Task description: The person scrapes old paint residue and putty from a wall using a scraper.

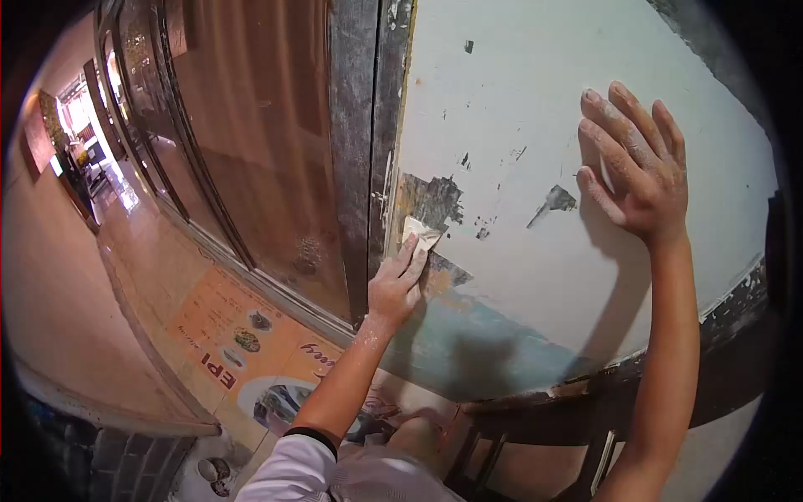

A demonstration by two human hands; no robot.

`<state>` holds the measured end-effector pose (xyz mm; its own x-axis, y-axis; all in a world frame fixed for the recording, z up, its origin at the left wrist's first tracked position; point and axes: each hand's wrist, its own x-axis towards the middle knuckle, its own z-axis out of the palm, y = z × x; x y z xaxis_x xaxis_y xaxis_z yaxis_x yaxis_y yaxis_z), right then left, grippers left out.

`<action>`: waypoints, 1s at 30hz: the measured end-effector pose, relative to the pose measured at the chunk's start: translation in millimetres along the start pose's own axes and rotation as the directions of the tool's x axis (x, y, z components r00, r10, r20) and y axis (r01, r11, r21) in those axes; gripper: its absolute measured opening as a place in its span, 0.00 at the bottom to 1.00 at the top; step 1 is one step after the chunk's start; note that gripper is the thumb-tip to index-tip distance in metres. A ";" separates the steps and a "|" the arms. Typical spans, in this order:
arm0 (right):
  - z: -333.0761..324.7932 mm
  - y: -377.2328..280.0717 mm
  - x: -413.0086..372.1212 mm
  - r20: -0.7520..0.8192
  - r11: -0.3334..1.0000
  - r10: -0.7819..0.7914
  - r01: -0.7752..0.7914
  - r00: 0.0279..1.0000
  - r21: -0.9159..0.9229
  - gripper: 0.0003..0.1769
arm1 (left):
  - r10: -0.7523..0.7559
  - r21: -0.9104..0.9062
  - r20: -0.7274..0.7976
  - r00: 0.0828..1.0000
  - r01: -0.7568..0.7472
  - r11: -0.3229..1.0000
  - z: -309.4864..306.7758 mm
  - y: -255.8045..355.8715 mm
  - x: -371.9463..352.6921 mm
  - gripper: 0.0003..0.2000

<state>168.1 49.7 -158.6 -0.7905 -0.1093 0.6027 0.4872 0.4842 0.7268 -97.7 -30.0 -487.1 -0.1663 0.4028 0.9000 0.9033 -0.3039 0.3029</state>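
Observation:
My left hand [393, 289] is closed on a small whitish flat piece [421, 233], pressed against the wall near its left edge. Whether the piece is folded sandpaper or a scraper I cannot make out. Just above it is a dark bare patch [433, 199] where the white coat is gone. My right hand [648, 180] lies against the white wall [519, 100] higher up at the right, fingers spread, holding nothing. Pale dust covers the fingers of both hands. Between them are smaller grey patches, among them a larger one [559, 199].
A dark frame [355, 125] and sliding glass doors [259, 151] border the wall on the left. Below, a printed orange banner [222, 309] lies on the floor. Dark furniture [535, 460] stands under the wall at lower right. A bright passage [117, 176] runs off at far left.

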 end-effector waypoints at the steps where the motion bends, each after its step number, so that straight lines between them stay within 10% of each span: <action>1: -0.1 -0.1 0.5 0.000 1.000 0.004 -0.004 1.000 -0.004 0.24 | -0.028 -0.002 0.020 0.999 0.028 1.000 0.8 2.0 0.5 0.29; 30: -1.1 -1.1 0.7 0.000 1.000 -0.003 0.003 1.000 -0.001 0.23 | -0.107 0.013 0.181 0.978 0.107 0.994 -8.0 -3.9 -32.5 0.29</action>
<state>167.4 48.2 -158.6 -0.7915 -0.1109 0.6010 0.4854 0.4834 0.7285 -99.0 -48.9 -515.0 -0.1878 0.5828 0.7906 0.8855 -0.2478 0.3930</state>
